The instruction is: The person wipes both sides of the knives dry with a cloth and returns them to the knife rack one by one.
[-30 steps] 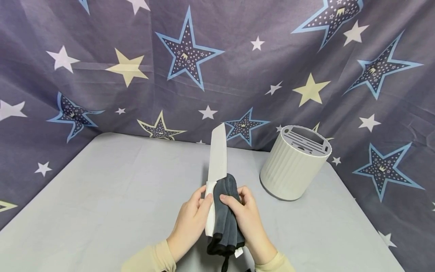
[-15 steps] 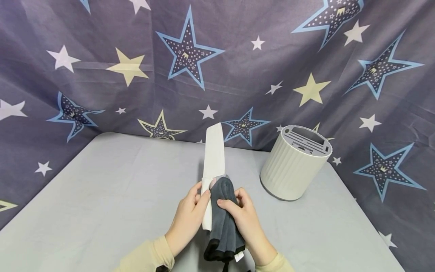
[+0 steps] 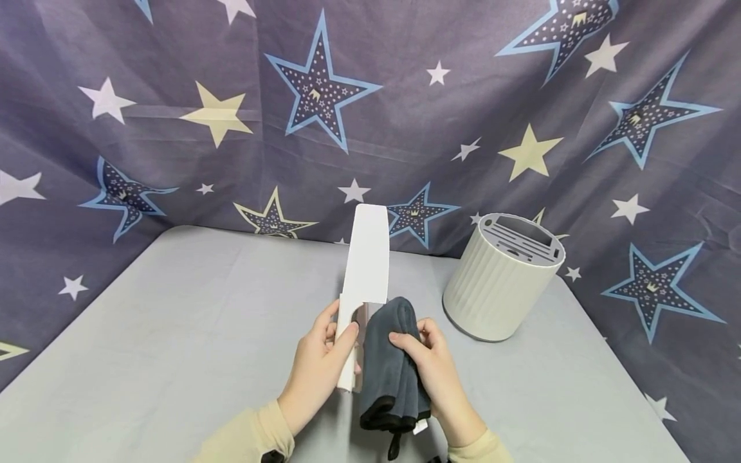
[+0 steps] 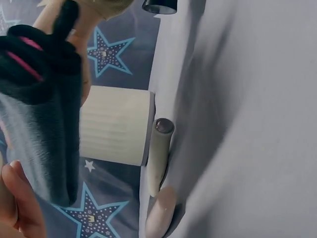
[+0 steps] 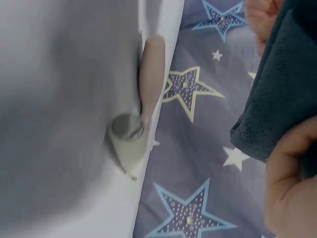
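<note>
My left hand (image 3: 317,363) grips a broad-bladed kitchen knife (image 3: 368,254) by its white handle, thumb on the near side and blade pointing up and away. The pale blade shows its flat side in the head view. To the right of the knife, my right hand (image 3: 437,373) holds a folded dark grey cloth (image 3: 384,370), thumb across its front. The cloth has black edging, a hanging loop and a small white tag. It stands a little apart from the handle and fills the upper left of the left wrist view.
A ribbed cream knife block (image 3: 500,283) with a slotted grey top stands at the back right of the pale table (image 3: 173,334). Beneath the hands lie a cream handle with a dark end cap (image 4: 159,156) and a pinkish rounded piece (image 4: 161,214). A star-printed curtain (image 3: 191,167) hangs behind.
The knife has turned, so its blade looks broader, and its handle has shifted slightly left. The cloth has come away from the handle and moved right with my right hand.
</note>
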A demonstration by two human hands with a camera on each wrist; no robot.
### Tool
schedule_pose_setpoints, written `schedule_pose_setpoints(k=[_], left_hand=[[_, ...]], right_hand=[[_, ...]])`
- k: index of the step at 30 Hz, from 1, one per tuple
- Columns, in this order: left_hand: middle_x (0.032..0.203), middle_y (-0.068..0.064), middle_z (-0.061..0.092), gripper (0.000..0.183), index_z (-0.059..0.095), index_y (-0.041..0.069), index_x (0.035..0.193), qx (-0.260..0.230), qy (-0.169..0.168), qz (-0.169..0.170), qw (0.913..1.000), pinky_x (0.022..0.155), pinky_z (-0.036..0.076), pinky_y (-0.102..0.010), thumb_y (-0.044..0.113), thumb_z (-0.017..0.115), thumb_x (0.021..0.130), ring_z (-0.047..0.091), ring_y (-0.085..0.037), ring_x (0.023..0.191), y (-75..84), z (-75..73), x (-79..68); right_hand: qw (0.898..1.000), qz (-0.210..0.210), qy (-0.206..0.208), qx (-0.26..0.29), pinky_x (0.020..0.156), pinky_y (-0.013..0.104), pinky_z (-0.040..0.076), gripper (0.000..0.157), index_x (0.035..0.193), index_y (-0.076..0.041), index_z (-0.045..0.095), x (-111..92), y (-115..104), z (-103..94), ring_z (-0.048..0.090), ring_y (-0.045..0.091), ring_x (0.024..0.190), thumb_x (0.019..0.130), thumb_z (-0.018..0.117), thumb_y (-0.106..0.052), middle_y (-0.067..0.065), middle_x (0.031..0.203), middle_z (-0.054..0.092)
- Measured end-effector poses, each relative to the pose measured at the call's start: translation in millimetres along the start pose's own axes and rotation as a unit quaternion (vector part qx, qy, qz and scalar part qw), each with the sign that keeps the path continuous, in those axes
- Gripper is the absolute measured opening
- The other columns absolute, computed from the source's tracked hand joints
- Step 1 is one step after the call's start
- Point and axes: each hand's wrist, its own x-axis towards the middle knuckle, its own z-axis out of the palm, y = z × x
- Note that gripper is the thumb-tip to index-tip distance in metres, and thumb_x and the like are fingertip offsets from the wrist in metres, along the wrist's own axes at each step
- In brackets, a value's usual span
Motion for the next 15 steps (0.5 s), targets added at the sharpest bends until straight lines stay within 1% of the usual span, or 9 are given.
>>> schedule_pose_setpoints(k=[3, 5, 8, 13, 15], left_hand=[[0.096, -0.016, 0.067, 0.054, 0.04, 0.012, 0.149, -0.003, 0.005, -0.001, 1.0, 0.042, 0.052, -0.04, 0.022, 0.059, 0.099, 0.065, -0.017, 0.052, 1.5, -0.8, -0.1], [0.095, -0.014, 0.067, 0.054, 0.041, 0.013, 0.149, 0.0, 0.006, 0.0, 1.0, 0.042, 0.052, -0.041, 0.022, 0.06, 0.099, 0.065, -0.017, 0.051, 2.3, -1.5, 0.0], [0.093, -0.012, 0.067, 0.054, 0.042, 0.014, 0.149, 0.001, 0.009, 0.001, 1.0, 0.041, 0.051, -0.039, 0.021, 0.06, 0.098, 0.065, -0.017, 0.05, 3.3, -2.0, 0.4], [0.088, -0.011, 0.063, 0.055, 0.042, 0.014, 0.149, 0.006, 0.014, 0.005, 0.9999, 0.041, 0.051, -0.034, 0.019, 0.062, 0.097, 0.064, -0.017, 0.049, 5.3, -2.8, 2.7], [0.088, -0.011, 0.062, 0.056, 0.042, 0.014, 0.149, 0.011, 0.014, 0.009, 0.9998, 0.041, 0.051, -0.034, 0.019, 0.062, 0.097, 0.064, -0.016, 0.049, 6.3, -3.8, 3.5]], right_hand=[[1.0, 0.005, 0.012, -0.011, 0.057, 0.028, 0.053, 0.026, 0.098, -0.004, 0.049, 2.1, -0.5, -7.9, 0.064, 0.015, 0.065, 0.086, 0.069, -0.015, 0.002, 0.081, 0.06], [1.0, 0.011, 0.019, -0.02, 0.06, 0.029, 0.053, 0.027, 0.102, -0.003, 0.05, 4.1, -0.7, -13.9, 0.063, 0.015, 0.068, 0.087, 0.068, -0.016, 0.001, 0.084, 0.059], [0.999, 0.015, 0.025, -0.039, 0.064, 0.029, 0.053, 0.028, 0.107, -0.002, 0.051, 6.7, -0.8, -22.9, 0.063, 0.016, 0.072, 0.09, 0.066, -0.018, 0.001, 0.088, 0.059], [0.996, 0.014, 0.031, -0.083, 0.069, 0.03, 0.051, 0.029, 0.109, 0.0, 0.053, 8.8, 0.3, -36.6, 0.06, 0.018, 0.078, 0.091, 0.065, -0.02, 0.004, 0.092, 0.059], [0.995, 0.017, 0.029, -0.095, 0.071, 0.031, 0.05, 0.031, 0.112, 0.0, 0.054, 8.9, 1.0, -41.1, 0.059, 0.018, 0.081, 0.092, 0.064, -0.022, 0.004, 0.095, 0.06]])
